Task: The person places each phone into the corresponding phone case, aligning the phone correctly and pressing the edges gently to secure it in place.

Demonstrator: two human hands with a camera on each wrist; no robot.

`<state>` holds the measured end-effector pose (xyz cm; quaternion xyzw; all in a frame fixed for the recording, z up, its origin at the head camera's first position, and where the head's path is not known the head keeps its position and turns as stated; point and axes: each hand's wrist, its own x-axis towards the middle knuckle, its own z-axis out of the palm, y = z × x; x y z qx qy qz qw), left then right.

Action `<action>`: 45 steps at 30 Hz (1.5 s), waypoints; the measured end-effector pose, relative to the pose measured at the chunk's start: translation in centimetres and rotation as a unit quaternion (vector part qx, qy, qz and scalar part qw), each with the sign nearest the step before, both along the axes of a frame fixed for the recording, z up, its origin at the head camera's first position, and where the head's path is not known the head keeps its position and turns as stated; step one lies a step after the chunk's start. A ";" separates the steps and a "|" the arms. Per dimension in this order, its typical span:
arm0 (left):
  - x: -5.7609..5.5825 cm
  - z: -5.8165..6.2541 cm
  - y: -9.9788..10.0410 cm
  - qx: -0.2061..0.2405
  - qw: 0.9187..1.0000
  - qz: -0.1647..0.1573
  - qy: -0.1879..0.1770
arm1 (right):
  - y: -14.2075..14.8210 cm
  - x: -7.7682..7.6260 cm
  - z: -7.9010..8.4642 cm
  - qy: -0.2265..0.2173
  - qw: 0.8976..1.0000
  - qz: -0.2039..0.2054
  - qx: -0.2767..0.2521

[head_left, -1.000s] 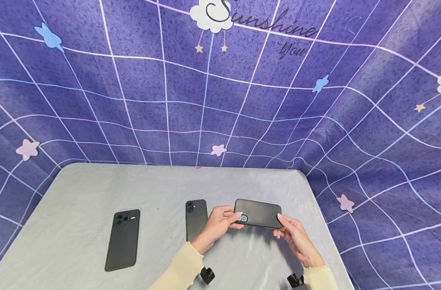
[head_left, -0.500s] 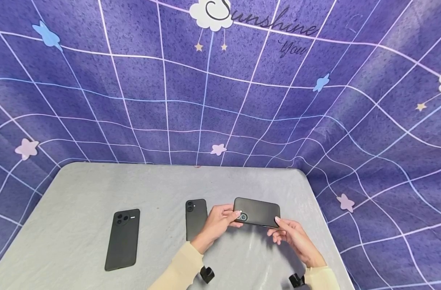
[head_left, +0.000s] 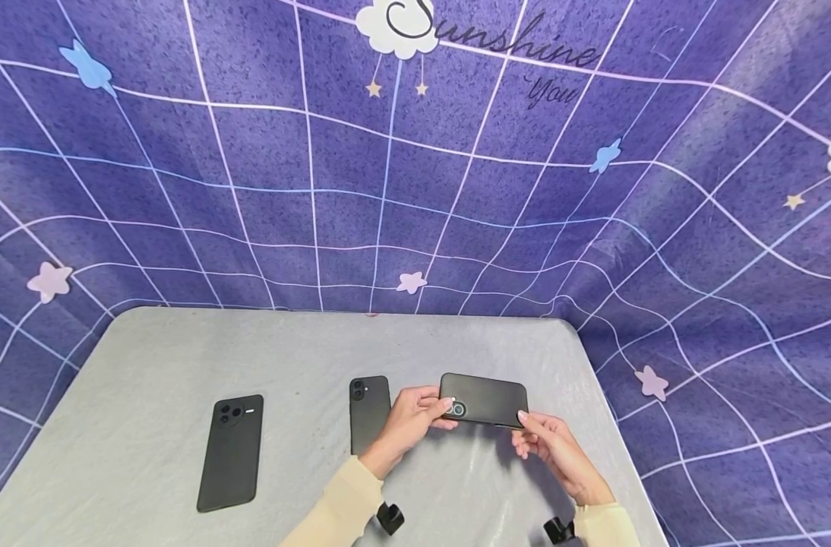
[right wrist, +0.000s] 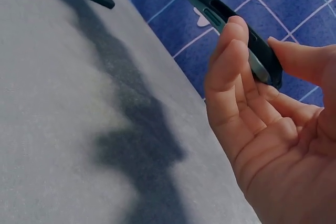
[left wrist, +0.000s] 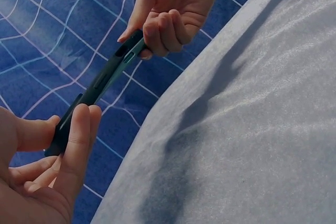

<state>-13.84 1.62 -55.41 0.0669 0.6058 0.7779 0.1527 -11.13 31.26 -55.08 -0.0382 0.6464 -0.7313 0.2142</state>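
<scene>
Both hands hold a phone in a black case [head_left: 487, 399] sideways above the table, its camera side up. At the camera end, my left hand [head_left: 412, 410] pinches it with the thumb beside the lenses. My right hand [head_left: 559, 452] pinches the opposite corner between thumb and fingers. In the left wrist view a paler phone edge [left wrist: 123, 62] stands slightly apart from the dark case along one side. The right wrist view shows the same pale edge [right wrist: 202, 1] below the case, with the right thumb [right wrist: 299, 59] on the case's back.
A second black phone [head_left: 369, 418] lies beside my left wrist, its lower end hidden by the arm. Farther left lies another black phone [head_left: 231, 460]. The grey-covered table [head_left: 306, 342] meets a purple grid-patterned curtain [head_left: 347, 213] behind and at the right.
The cased phone has shifted slightly left along with my right hand. The right fingers under its corner moved away a little, then back in. My left hand keeps its grip.
</scene>
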 end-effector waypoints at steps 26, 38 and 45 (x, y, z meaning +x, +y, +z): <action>-0.1 0.2 -0.3 0.000 1.000 -0.005 -0.007 | 0.4 -0.1 -0.4 0.019 0.994 0.072 -0.074; 0.0 0.0 -0.5 -0.004 1.000 -0.015 -0.006 | 0.1 -0.1 0.2 -0.025 0.999 0.023 -0.026; 0.0 0.0 -0.4 -0.009 1.000 -0.015 -0.004 | 0.0 0.0 0.3 -0.012 1.000 0.014 -0.008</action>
